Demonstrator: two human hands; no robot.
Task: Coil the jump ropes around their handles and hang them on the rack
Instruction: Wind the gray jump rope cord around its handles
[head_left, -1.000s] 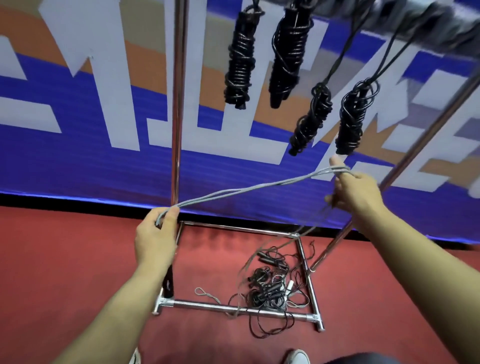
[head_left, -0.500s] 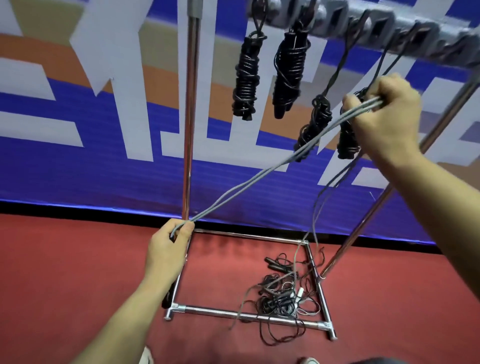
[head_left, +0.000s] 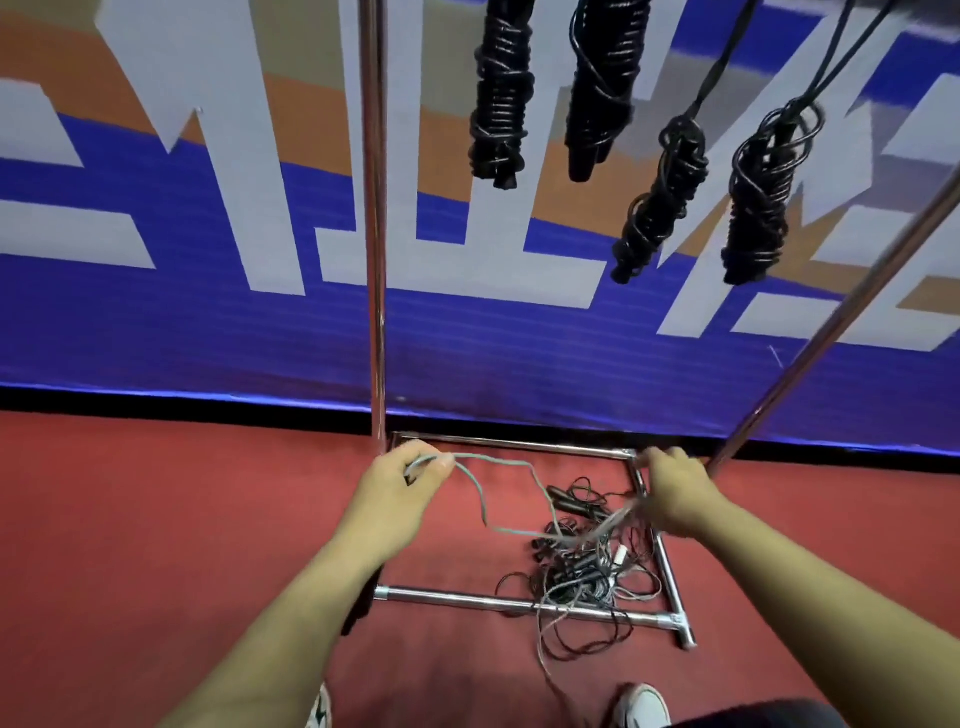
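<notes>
- Head cam: chrome tube rack (head_left: 373, 260) above both hands already carries four coiled black jump ropes (head_left: 756, 192), so a good chunk looks done.
- Tangled pile of loose dark ropes (head_left: 576, 566) below the right hand (head_left: 675, 493) remains, draped over the base bar, likely to snag.
- Thin grey rope (head_left: 483, 493) sags slack between hands; left hand (head_left: 400, 493) pinches one end, right grips the other. Uncoiled yet.

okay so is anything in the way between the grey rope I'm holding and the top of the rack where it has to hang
The grey rope sags between the left hand and right hand, low over the pile of loose ropes. Four coiled black ropes hang directly above; the top bar is out of frame, so free hooks can't be judged.
</notes>
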